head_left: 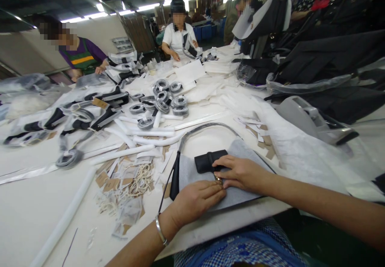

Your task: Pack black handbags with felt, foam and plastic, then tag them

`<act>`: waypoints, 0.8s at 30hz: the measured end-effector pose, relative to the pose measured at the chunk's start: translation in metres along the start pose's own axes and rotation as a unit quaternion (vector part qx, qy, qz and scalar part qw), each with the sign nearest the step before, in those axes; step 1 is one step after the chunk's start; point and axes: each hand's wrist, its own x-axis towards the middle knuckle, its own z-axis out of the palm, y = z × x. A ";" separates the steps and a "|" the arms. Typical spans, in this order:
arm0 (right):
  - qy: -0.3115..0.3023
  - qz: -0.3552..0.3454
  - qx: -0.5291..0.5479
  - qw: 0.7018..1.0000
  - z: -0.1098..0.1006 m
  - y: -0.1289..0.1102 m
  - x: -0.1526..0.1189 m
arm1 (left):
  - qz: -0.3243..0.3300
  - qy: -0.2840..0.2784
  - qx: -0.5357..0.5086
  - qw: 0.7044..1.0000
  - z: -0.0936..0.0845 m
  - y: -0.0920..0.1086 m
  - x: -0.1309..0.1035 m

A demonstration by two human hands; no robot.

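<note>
The grey-covered bag point(189, 170) lies along the near edge of the bench point(30, 202); the left hand point(197, 198) rests on it by the gold clasp point(219, 180); the right hand point(242, 173) touches the black flap point(206, 163); I cannot tell whether either grips; best handle the metal gently.

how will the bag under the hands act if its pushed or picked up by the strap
The bag lies flat, so it would probably slide rather than tip. Its strap holds a smooth arch, perhaps suggesting some springiness. The grey layer on the bag looks soft, so it may wrinkle.
</note>
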 end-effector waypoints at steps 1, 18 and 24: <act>-0.004 -0.002 -0.020 1.000 0.000 -0.001 0.001 | -0.018 -0.017 -0.014 1.000 -0.001 0.002 0.002; -0.086 -0.049 -0.046 0.994 0.001 0.001 0.030 | -0.137 -0.065 -0.089 0.984 -0.011 0.025 0.000; -0.061 0.046 -0.086 0.993 0.002 -0.016 0.026 | -0.114 -0.007 0.052 0.992 0.023 0.026 -0.006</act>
